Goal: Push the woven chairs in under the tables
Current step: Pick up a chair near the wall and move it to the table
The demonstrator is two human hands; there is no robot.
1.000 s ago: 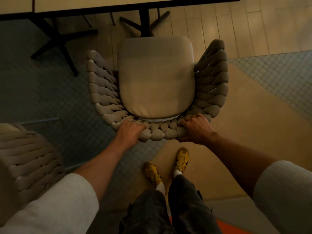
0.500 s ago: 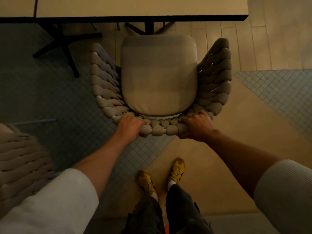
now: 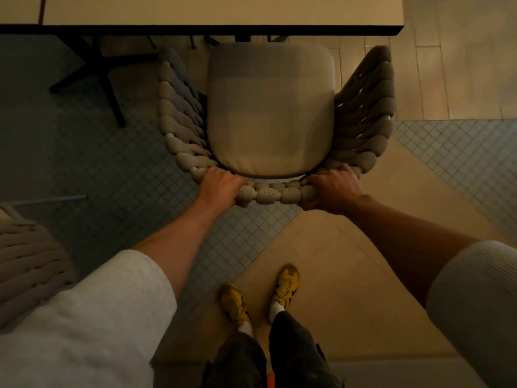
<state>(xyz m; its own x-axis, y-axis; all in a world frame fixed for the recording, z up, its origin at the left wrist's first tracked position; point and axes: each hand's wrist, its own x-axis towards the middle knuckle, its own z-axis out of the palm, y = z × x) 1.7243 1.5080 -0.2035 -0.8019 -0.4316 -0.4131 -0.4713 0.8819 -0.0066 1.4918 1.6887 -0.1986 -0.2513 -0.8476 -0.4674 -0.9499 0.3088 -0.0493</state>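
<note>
A woven chair with a beige seat cushion and thick braided arms stands in front of me, facing a pale table with a black edge. The cushion's front edge lies right at the table's edge. My left hand grips the braided top of the backrest at its left end. My right hand grips the same rim at its right end. Both arms are stretched forward.
A second woven chair stands at my lower left. Black table legs spread over the tiled floor at upper left. My feet in yellow shoes stand behind the chair. A second tabletop adjoins at far left.
The chair has slid forward toward the table with both hands still gripping its backrest. I have stepped forward behind it, and the table's edge now meets the seat's front.
</note>
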